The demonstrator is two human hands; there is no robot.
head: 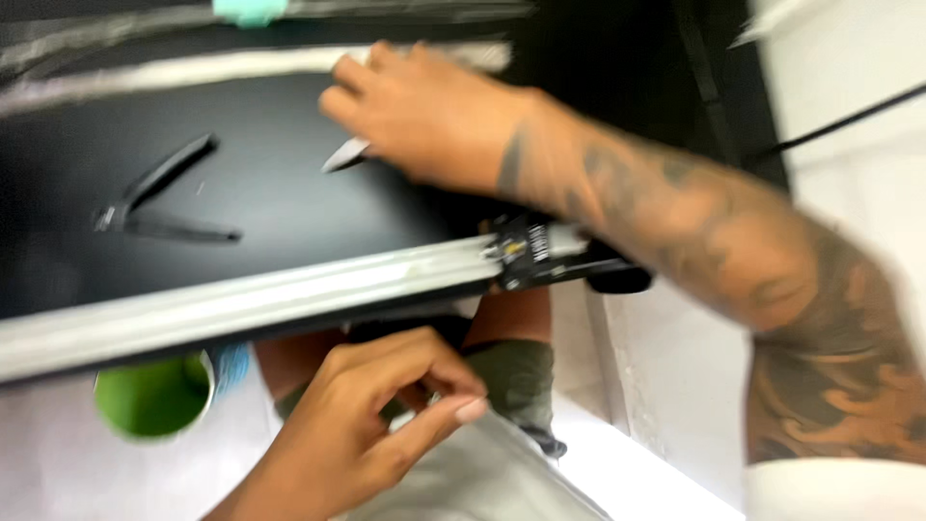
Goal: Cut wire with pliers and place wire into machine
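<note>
Head view is blurred by motion. On the black board (251, 193), the right hand (424, 121) lies curled over a small pale blade-like tool (345, 154), of which only the pointed tip shows below the fingers. That tip points down and to the left, so its long axis seems to run from lower left up into the palm. It looks thin, stiff and light, probably sharp at the tip, so the safe hold is back at the hidden handle end. Below the board's pale edge rail (241, 299), the left hand (371, 429) is pinched, thumb to forefinger, on something too small to make out. Black pliers (159, 198) lie open, well apart to the left. A green cup (154, 396) sits below the rail.
</note>
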